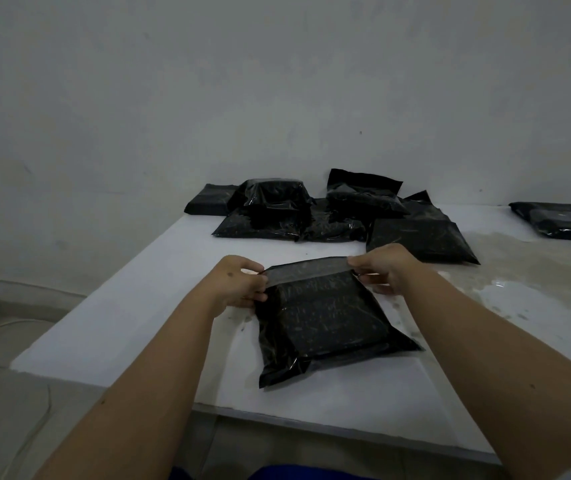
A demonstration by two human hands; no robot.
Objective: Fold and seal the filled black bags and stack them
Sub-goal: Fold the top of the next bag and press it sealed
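Note:
A filled black plastic bag (325, 323) lies flat on the white table (131, 306) in front of me. Its flap (306, 268) at the far end is lifted and folded toward me, showing a greyish strip. My left hand (239, 284) pinches the flap's left corner. My right hand (386, 266) pinches the flap's right corner. Behind it lies a loose heap of several black bags (294, 213), with one more flat bag (419, 240) to the right of the heap.
A separate small pile of black bags (564, 221) sits at the far right of the table. The table's right half is stained and wet-looking (519, 271). A grey wall rises behind. The table's left edge drops to a floor with a cable (7, 323).

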